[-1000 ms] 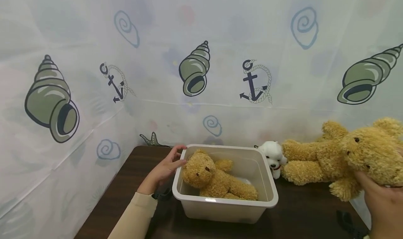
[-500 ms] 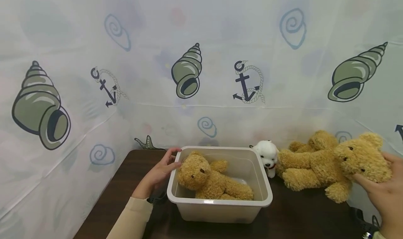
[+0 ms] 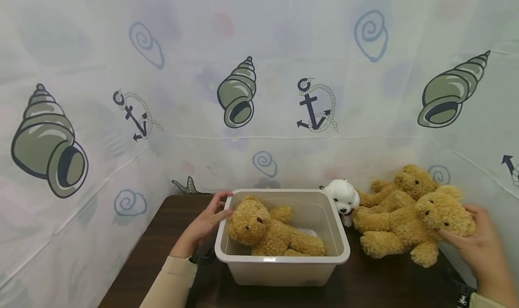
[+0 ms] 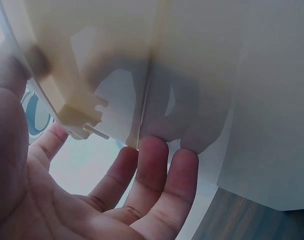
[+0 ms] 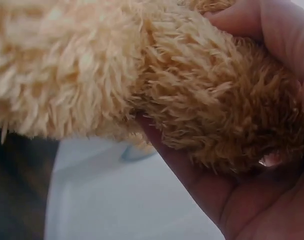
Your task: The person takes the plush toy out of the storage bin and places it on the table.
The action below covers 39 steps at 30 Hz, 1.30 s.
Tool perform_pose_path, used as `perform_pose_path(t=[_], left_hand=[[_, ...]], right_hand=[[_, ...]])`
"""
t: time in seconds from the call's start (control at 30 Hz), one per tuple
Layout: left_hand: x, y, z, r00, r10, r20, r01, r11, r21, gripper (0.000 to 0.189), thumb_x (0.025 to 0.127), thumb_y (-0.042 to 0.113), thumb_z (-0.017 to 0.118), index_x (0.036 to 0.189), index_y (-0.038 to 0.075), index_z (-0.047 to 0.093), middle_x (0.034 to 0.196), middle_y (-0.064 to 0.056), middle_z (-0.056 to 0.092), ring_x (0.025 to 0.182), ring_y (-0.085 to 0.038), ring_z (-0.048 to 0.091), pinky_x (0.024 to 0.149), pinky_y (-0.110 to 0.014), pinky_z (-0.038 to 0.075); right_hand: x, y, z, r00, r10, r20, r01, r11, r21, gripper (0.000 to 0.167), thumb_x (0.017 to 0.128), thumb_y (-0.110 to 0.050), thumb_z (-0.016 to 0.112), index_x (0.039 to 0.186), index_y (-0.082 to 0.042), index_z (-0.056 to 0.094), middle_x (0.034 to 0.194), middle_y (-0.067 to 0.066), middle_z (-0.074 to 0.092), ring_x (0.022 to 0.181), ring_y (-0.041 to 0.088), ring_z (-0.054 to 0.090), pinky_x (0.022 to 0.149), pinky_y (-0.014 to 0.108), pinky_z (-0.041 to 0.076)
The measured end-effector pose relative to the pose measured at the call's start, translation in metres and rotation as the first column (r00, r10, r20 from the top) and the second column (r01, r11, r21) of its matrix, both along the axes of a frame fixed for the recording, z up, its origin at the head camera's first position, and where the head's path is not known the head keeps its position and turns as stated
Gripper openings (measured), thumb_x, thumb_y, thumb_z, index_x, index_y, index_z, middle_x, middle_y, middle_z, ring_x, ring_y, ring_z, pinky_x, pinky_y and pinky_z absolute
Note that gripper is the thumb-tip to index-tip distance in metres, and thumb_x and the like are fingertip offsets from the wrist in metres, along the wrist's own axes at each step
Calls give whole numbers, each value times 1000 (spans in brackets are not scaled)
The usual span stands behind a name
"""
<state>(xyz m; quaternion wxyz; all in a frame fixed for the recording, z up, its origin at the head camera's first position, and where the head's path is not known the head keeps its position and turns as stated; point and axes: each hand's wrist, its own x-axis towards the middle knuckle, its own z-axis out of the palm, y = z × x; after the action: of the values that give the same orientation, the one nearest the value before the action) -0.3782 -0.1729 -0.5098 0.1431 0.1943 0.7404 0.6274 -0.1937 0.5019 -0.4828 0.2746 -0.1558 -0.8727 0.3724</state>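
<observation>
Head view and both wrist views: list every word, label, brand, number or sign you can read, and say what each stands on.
None can be read in any view.
Right wrist strap: a white mark, too small to read.
Sheet: shells and anchors, drawings without lettering.
Bin, held bear: no lettering visible.

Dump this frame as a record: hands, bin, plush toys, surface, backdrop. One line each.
left_hand: left hand holds the left end of the off-white bin
right_hand: right hand grips the front teddy bear by its head
bin_contents: one reclining teddy, head toward the left end
outside_bin: front teddy bear; rear teddy behind it; white plush dog between bin and bears
surface: dark brown table
backdrop: pale printed sheet, shells and anchors
</observation>
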Motion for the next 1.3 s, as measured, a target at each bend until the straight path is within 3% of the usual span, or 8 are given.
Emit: perform_pose_path(t=[0.07,0.17,0.3,0.5,0.77,1.0,1.2,1.3], left_hand=[[0,0,0,1000,7,0,-7,1000,3,60,110,23,64,160,25,31,141,-25,42,122,-37,57,94,-50,60],[0,0,-1,1000,14,1,-14,1000,6,59,111,21,63,160,24,31,140,-25,43,121,-37,57,94,-49,60],[-1,1,0,1000,10,1,-10,1000,8,59,110,21,63,160,23,30,140,-25,43,121,-36,58,94,-49,60],[-1,1,0,1000,18,7,-18,1000,12,59,110,21,64,159,22,31,139,-24,43,119,-35,59,92,-49,60],[-1,2,0,1000,5,8,-5,999,33,60,110,20,63,160,22,29,138,-24,42,118,-34,59,91,-50,61],[0,3,0,1000,20,12,-21,999,25,60,110,19,63,160,23,30,138,-24,41,118,-36,59,90,-51,62],[0,3,-2,1000,17,15,-18,999,28,58,111,19,62,159,25,30,139,-24,40,118,-37,58,90,-51,62],[-1,4,-2,1000,12,14,-12,999,34,59,111,19,62,160,25,30,139,-25,39,119,-37,58,91,-51,62]], right_hand=[[-5,7,-10,999,16,35,-14,999,-39,91,101,-14,77,171,-2,19,170,36,24,147,56,33,117,54,40],[-8,15,-20,995,64,80,-56,994,-95,96,103,-18,75,172,-1,11,174,38,12,155,63,18,121,79,24],[-10,22,-27,987,95,128,-84,992,-92,100,105,-22,74,171,3,3,175,40,2,157,68,7,117,86,17],[-6,23,-26,985,63,159,-57,997,-43,102,104,-20,75,170,6,3,171,44,11,148,72,21,110,85,27],[1,29,-18,996,-11,85,3,995,95,96,96,-2,79,166,14,15,159,50,27,136,72,33,105,83,31],[3,37,-23,992,63,112,-72,994,77,96,98,0,75,165,18,8,156,54,20,134,74,30,104,83,31],[-3,39,-19,993,78,87,-91,984,152,91,92,4,80,162,19,23,148,50,38,124,67,44,93,76,41],[0,36,-15,992,51,119,-71,982,175,94,92,2,81,163,18,21,149,51,33,129,69,37,98,78,38]])
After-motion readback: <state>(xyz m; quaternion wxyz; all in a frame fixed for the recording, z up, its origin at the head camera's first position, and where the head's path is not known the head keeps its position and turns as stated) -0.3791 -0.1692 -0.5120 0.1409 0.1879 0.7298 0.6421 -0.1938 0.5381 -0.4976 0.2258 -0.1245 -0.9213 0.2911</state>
